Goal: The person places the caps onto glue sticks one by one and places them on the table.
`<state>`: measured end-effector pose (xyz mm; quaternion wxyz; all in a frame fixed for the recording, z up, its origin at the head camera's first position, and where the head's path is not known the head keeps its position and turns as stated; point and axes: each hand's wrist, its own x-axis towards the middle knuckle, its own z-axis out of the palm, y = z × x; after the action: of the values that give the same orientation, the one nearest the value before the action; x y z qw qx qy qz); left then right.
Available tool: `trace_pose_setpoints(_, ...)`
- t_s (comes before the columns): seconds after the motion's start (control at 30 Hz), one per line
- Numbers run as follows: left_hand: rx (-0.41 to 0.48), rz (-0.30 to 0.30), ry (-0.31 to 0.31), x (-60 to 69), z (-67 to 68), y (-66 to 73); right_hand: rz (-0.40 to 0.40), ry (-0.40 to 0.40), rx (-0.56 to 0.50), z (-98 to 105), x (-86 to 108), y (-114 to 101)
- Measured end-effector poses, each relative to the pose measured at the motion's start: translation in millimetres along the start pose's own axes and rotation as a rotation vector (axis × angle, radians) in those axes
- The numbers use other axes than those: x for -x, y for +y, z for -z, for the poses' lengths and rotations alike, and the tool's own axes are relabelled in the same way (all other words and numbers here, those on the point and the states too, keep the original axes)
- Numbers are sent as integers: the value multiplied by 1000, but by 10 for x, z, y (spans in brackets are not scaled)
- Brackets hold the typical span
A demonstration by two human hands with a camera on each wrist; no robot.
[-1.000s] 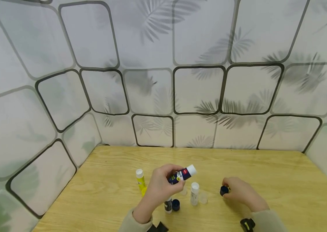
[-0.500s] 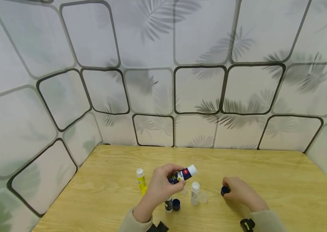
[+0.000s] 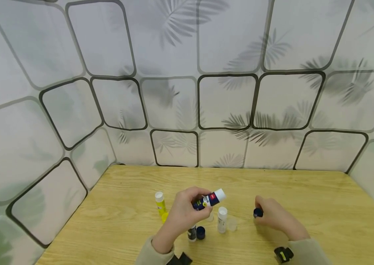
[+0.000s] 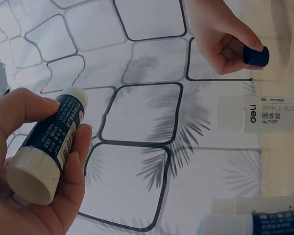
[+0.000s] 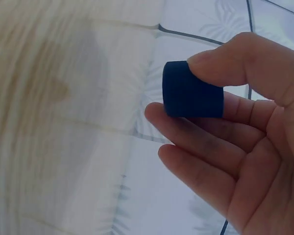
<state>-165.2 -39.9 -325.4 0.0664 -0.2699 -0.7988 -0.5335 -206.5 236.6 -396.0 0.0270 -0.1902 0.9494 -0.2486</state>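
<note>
My left hand (image 3: 182, 209) grips a dark blue glue stick (image 3: 207, 200), its white end tilted up to the right, above the table. In the left wrist view the fingers curl round the labelled barrel (image 4: 63, 122). Off to the right, my right hand (image 3: 278, 217) pinches a dark blue cap (image 3: 258, 212) between thumb and fingers. The right wrist view shows that cap (image 5: 192, 90) close up, with the lower fingers loosely extended beneath it. Between the hands stands an uncapped white glue stick (image 3: 222, 220), with a translucent cap (image 3: 232, 224) beside it.
A yellow glue stick (image 3: 161, 203) stands to the left, a yellow cap (image 3: 165, 217) by it. Below the left hand, a dark-labelled glue stick (image 3: 191, 233) is partly covered, next to another dark blue cap (image 3: 200, 232). Patterned curtains (image 3: 173, 147) border the wooden table (image 3: 124, 221).
My right hand has lifted slightly with the dark blue cap, whose tilt has changed a little. The left hand and its glue stick stay almost in place.
</note>
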Motion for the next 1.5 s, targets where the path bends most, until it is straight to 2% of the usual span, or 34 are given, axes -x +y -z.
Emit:
trace_pose_setpoints(0.07, 3, -1, -4, -15, -17, -93, 20, 9, 2, 27, 7, -21)
trace_pose_setpoints(0.13, 10, -5, -7, -17, -18, -116, 43, 24, 10, 55, 16, -42)
trace_pose_setpoints(0.27, 11, -4, -12, -16, -18, -136, 83, 48, 9, 110, 38, -88)
trace_pose_setpoints(0.57, 11, 4, -25, -11, -18, -124, 112, 82, -12, 227, 80, -222)
trace_pose_setpoints(0.8, -4, -18, -15, -6, -13, -106, 61, 144, -15, 320, 129, -377)
trace_pose_setpoints(1.07, -1, -15, -18, -11, -7, -97, 81, 221, -9, 425, 163, -586)
trace_pose_setpoints(1.17, -4, -10, -21, -9, 1, -54, 116, 261, 11, 431, 152, -663)
trace_pose_setpoints(1.3, -1, -25, -20, 16, 38, 116, 160, 305, 26, 423, 135, -761)
trace_pose_setpoints(1.4, -5, -27, -20, 34, 65, 239, 190, 319, 23, 424, 132, -816)
trace_pose_setpoints(1.5, -16, -11, -23, 38, 75, 274, 210, 319, 13, 422, 132, -845)
